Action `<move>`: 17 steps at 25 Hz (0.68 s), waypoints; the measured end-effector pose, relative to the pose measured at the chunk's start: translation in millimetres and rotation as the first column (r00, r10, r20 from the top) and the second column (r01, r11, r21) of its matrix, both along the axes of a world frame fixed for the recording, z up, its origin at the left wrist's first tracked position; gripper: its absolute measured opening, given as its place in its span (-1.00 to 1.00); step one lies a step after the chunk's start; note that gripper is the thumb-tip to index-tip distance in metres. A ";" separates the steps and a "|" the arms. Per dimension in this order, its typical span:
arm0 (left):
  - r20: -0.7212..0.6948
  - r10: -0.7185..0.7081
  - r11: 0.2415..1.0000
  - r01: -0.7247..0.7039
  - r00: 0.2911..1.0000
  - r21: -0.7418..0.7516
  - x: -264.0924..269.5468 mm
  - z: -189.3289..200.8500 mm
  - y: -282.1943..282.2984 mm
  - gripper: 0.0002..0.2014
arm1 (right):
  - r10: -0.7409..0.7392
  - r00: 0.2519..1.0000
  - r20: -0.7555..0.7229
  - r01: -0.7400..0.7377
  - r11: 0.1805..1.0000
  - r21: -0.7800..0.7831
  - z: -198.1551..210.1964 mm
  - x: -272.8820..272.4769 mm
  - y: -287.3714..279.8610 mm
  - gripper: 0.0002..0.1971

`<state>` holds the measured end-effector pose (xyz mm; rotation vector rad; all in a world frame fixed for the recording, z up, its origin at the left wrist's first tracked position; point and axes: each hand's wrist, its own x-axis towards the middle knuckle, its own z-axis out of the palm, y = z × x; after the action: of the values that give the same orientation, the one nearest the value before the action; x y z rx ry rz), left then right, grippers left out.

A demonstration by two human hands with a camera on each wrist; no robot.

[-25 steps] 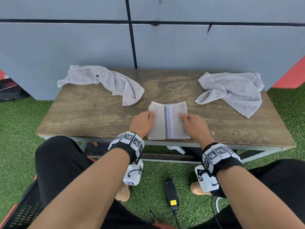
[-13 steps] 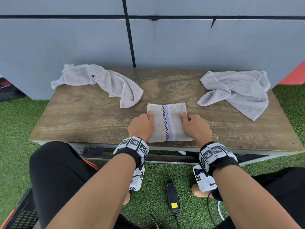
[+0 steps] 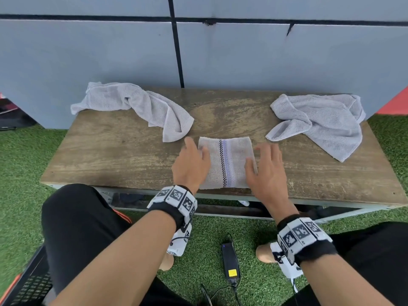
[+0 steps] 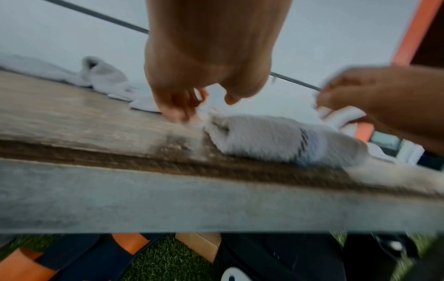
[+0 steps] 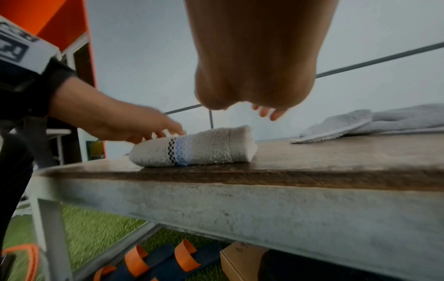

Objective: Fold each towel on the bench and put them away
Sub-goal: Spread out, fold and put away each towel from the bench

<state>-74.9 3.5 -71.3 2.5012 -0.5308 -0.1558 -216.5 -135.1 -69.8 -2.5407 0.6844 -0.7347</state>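
A folded beige towel (image 3: 227,162) with a checked and blue stripe lies at the front middle of the wooden bench (image 3: 114,151). My left hand (image 3: 191,160) is at its left edge with fingers straight, brushing the cloth. My right hand (image 3: 267,166) hovers over its right edge, fingers spread and holding nothing. In the right wrist view the folded towel (image 5: 192,148) lies flat, with the left hand (image 5: 125,127) touching its far side. One crumpled grey towel (image 3: 136,107) lies at the back left and another grey towel (image 3: 320,120) at the back right.
A grey wall stands right behind the bench. A black power adapter (image 3: 229,261) with a cable lies on the green turf by my feet. A black crate (image 3: 28,283) sits at my lower left. Sandals (image 5: 153,262) and a cardboard box (image 5: 240,260) lie under the bench.
Both hands were pressing curled fingers on the folded towel's sides; now they have lifted and spread open. The towel has stayed in place.
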 end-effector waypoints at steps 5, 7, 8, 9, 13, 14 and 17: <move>0.272 -0.446 0.893 0.408 0.852 0.187 -25.7 -17.6 -14.7 -0.61 | 0.227 0.867 -0.443 -0.255 0.967 -0.004 -12.6 25.4 -3.9 -0.43; 0.155 -0.463 0.874 0.421 0.873 0.242 -22.6 -31.2 -13.3 -0.43 | 0.221 0.823 -0.524 -0.225 0.973 0.057 -21.3 31.3 -5.9 -0.38; 0.132 -0.459 0.873 0.419 0.878 0.249 -20.1 -36.0 -12.0 -0.41 | 0.215 0.820 -0.531 -0.208 0.975 0.073 -24.7 32.9 -7.2 -0.38; 0.124 -0.462 0.871 0.423 0.878 0.250 -17.7 -39.8 -10.8 -0.40 | 0.209 0.820 -0.533 -0.194 0.977 0.086 -25.8 33.8 -7.7 -0.37; 0.111 -0.447 0.879 0.412 0.888 0.240 -14.2 -41.0 -12.7 -0.37 | 0.191 0.818 -0.543 -0.157 0.982 0.109 -27.5 36.6 -10.6 -0.34; 0.115 -0.436 0.881 0.398 0.893 0.256 -15.0 -41.1 -13.1 -0.36 | 0.194 0.820 -0.539 -0.154 0.981 0.119 -27.6 37.4 -11.1 -0.34; 0.147 -0.424 0.870 0.356 0.894 0.341 -17.4 -39.3 -12.2 -0.32 | 0.207 0.821 -0.531 -0.159 0.978 0.134 -28.8 36.9 -12.4 -0.34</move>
<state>-92.3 -8.8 -110.6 2.6930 -1.1930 -0.1256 -179.6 -147.5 -98.5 -2.6945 0.6049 0.1023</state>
